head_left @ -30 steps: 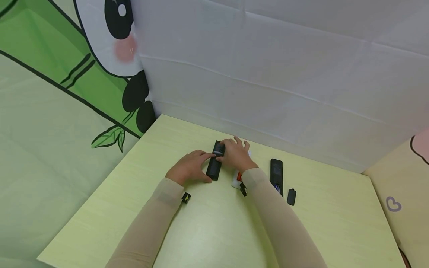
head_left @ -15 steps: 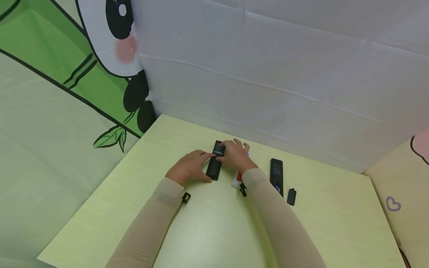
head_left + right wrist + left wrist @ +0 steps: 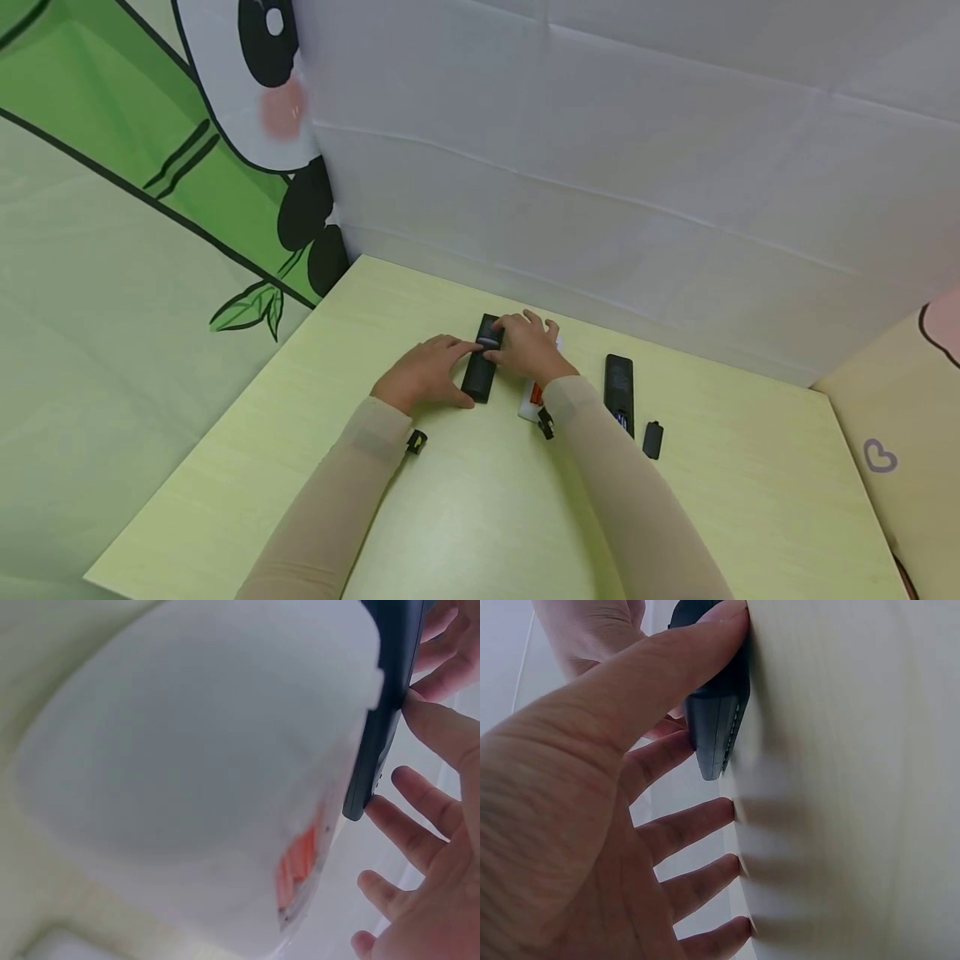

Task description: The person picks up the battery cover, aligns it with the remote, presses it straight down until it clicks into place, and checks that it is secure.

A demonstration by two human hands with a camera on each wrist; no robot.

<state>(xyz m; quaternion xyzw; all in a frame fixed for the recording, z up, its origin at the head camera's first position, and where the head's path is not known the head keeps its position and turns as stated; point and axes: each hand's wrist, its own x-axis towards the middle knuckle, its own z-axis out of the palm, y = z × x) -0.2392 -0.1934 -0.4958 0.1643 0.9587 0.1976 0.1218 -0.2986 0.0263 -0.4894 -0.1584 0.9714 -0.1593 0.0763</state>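
The left hand (image 3: 423, 375) holds the black remote control (image 3: 480, 379) between thumb and index finger at its near end and left side, the other three fingers spread with their tips against the table (image 3: 450, 500); the right hand (image 3: 528, 346) touches the opposite side with thumb and index finger, but whether these pinch it cannot be told. Right of this grip, a white pack with orange contents (image 3: 528, 408) lies partly hidden under the right wrist. Farther right are a second black remote (image 3: 618, 379) and, nearer the person, a small black cover (image 3: 653, 440).
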